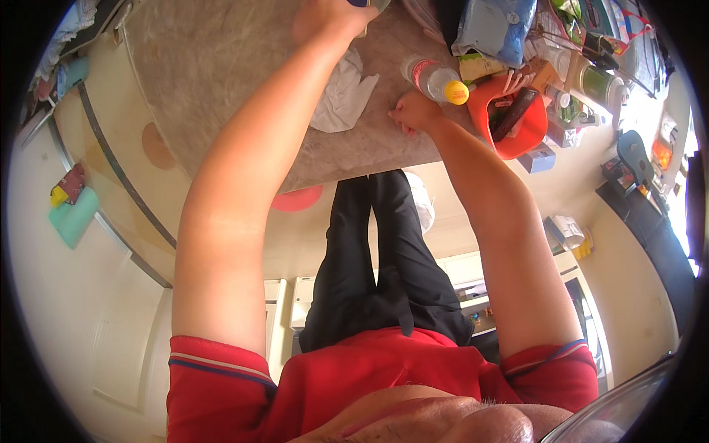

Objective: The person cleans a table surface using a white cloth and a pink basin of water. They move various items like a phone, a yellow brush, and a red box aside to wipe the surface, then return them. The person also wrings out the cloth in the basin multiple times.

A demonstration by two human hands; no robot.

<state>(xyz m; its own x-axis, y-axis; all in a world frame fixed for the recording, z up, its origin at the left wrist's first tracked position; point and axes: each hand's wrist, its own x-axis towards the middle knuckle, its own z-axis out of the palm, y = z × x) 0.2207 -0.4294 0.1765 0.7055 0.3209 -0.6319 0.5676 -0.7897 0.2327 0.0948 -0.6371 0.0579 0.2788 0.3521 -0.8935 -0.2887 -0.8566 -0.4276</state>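
My left hand [339, 17] is at the top edge of the view, over the table, with its fingers around an object [360, 3] that has a dark blue part and a clear rim. The frame cuts most of that object off. Below it a crumpled white cloth or paper [344, 97] lies on the brown marbled tabletop [232, 61]. My right hand [419, 112] rests near the table's front edge, fingers curled in, with nothing visible in them. Right beside it a clear plastic bottle [437, 80] with a yellow cap lies on its side.
An orange-red container [515, 144] holding a dark stick-like item [515, 113] stands right of my right forearm. Packets, boxes and a blue-and-white plastic package [493, 30] crowd the table's right side. A red round stool seat [298, 199] shows below the table edge.
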